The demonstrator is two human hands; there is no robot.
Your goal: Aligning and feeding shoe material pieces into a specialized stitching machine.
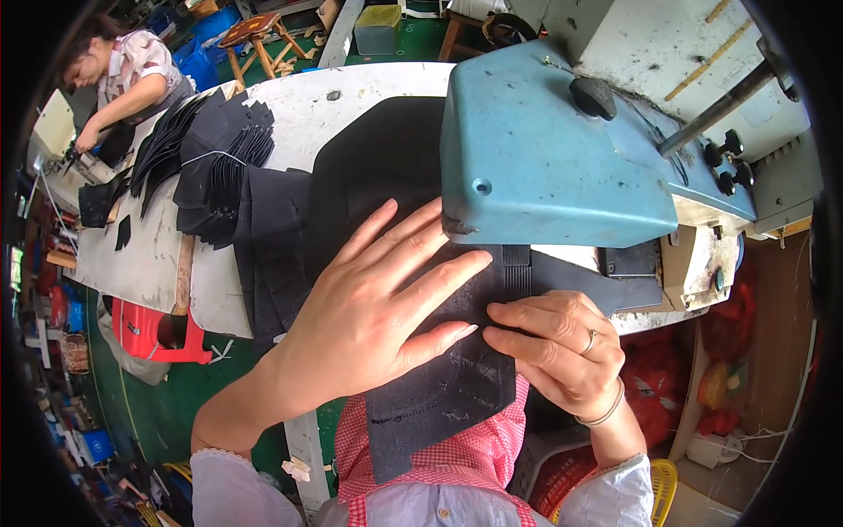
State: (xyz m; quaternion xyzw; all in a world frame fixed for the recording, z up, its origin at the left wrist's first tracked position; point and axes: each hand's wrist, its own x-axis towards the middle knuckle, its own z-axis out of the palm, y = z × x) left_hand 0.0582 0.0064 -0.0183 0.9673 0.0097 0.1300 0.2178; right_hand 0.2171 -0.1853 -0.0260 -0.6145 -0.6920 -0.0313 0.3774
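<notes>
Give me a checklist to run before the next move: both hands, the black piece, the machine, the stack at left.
1. Left hand spread flat on the black piece: ok.
2. Right hand pinching its right edge: ok.
3. Left fingers well away from the blue machine cover: not ok, close to its lower left corner.
4. Area beneath the cover safe: cannot tell, hidden.
5. Black stack tied: ok.

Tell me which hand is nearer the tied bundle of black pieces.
Left. The left hand lies spread on a black sheet, to the right of the tied bundle; the right hand is farther right, at the sheet's edge.
</notes>
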